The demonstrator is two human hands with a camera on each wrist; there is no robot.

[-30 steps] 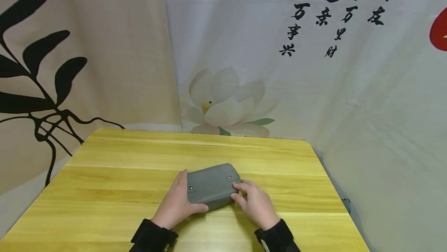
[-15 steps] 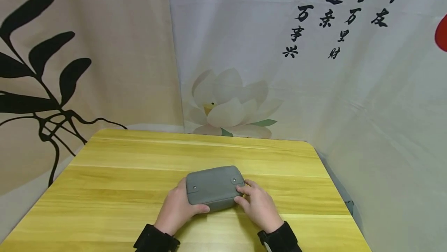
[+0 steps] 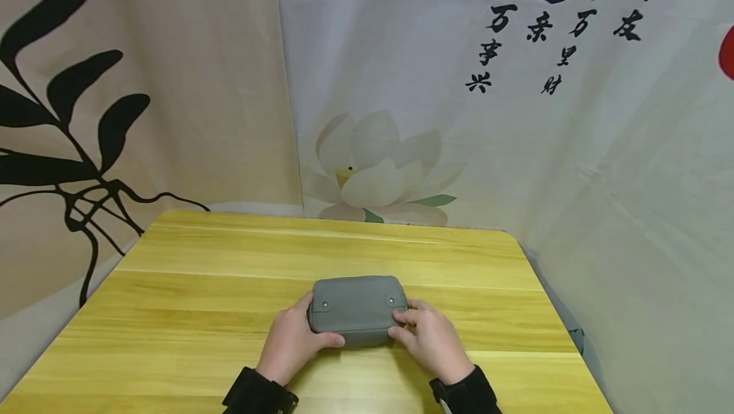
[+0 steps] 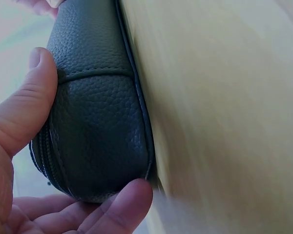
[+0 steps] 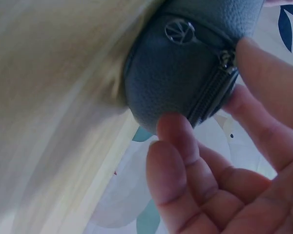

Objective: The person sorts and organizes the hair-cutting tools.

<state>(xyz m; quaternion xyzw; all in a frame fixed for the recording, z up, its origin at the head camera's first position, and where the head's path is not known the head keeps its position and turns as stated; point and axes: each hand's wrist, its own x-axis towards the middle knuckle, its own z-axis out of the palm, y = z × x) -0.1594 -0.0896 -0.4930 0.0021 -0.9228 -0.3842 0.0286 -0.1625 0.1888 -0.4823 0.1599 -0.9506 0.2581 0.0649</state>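
A grey leather zip pouch (image 3: 358, 306) with two metal snaps on its top lies on the table, its long side facing me. My left hand (image 3: 291, 342) grips the pouch's left end, thumb along the near side and fingers curled round the far end. At the opposite end, my right hand (image 3: 432, 341) holds the pouch between thumb and fingers. The right wrist view shows a round metal zipper pull (image 5: 179, 31) hanging on that end and the closed zipper (image 5: 210, 92), with the right thumb beside its slider.
The yellow wood-grain table (image 3: 229, 255) has rounded far corners. Behind it hangs a pale curtain (image 3: 401, 51) printed with a lotus and black characters. A beige panel with a black plant print (image 3: 106, 127) covers the left side.
The pouch has turned slightly clockwise, so its long side now lies level, and has shifted a little right. Both hands keep their hold and have moved with it.
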